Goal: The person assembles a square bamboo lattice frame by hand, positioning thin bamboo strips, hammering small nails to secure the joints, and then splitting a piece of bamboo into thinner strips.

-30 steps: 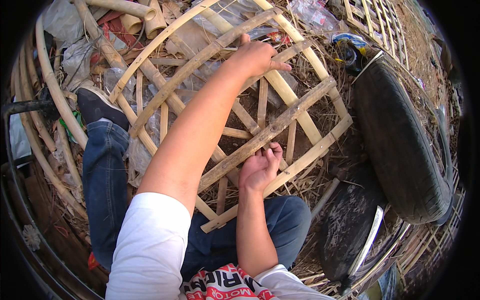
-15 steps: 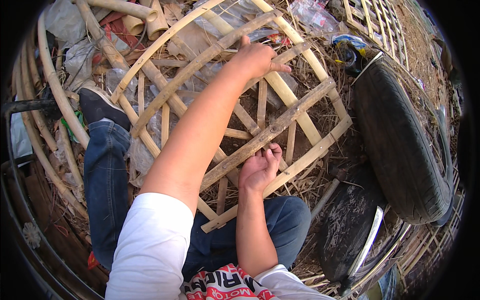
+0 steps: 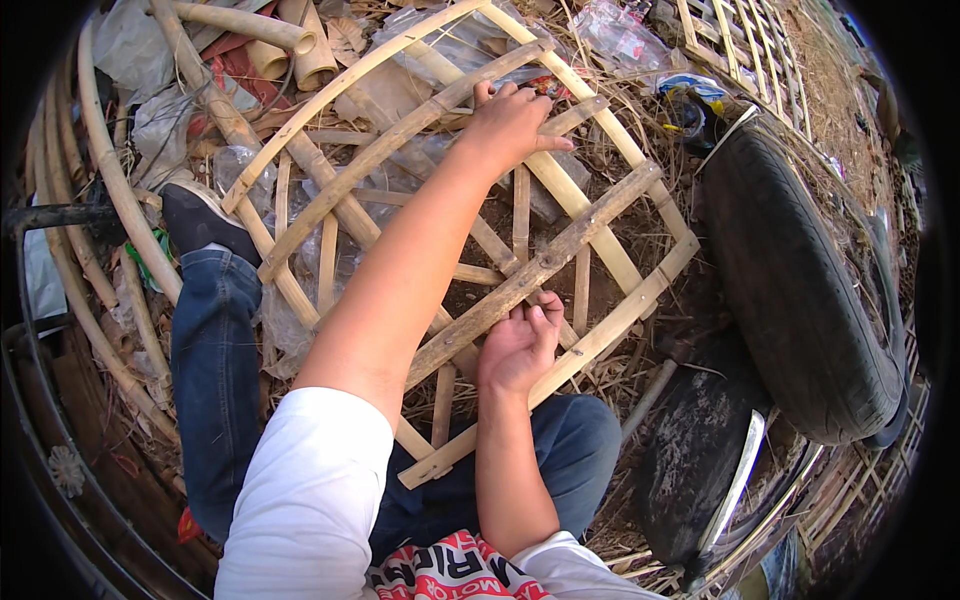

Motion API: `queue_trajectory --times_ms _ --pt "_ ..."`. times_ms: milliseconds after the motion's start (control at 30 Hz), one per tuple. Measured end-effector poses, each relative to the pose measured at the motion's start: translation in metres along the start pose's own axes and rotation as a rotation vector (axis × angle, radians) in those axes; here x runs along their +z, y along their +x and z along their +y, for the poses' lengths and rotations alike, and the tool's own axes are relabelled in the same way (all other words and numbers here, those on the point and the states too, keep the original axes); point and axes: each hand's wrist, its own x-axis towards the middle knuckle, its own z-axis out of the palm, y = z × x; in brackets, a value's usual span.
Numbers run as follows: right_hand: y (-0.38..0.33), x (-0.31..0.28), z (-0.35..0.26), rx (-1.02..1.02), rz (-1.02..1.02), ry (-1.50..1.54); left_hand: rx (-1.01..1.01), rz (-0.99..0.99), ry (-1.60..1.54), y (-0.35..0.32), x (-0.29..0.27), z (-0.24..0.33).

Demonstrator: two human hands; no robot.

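- A pale tan lattice frame of split bamboo slats is held in front of the seated body, its near corner over the blue denim trousers.
- The left hand is laid palm-down over the frame's far part; its fingers are slightly spread, the thumb set apart, and whether a slat is gripped cannot be told.
- The right hand is turned palm-up just beside the frame's thick, knotted brown pole; its fingers are curled under that pole, and whether anything is pinched cannot be told.
- Bold lettering in black, white and red is printed on the white shirt, below the frame's near corner.
- Small reddish print, too small to be read, is borne by a clear plastic wrapper beyond the frame.
- A crumpled blue, white and yellow plastic packet is seen beyond the frame's right side.
- A black, grooved rubber tyre is stood right of the frame.
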Motion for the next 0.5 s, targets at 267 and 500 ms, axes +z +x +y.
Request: queue_trajectory --times_ms 267,500 --pt "-0.013 -0.001 -0.008 -0.025 -0.051 0.018 0.081 0.054 -0.118 -0.006 0.000 0.008" --pt "-0.013 -0.007 -0.006 0.016 -0.017 0.044 0.075 0.013 -0.141 -0.007 -0.005 0.009"
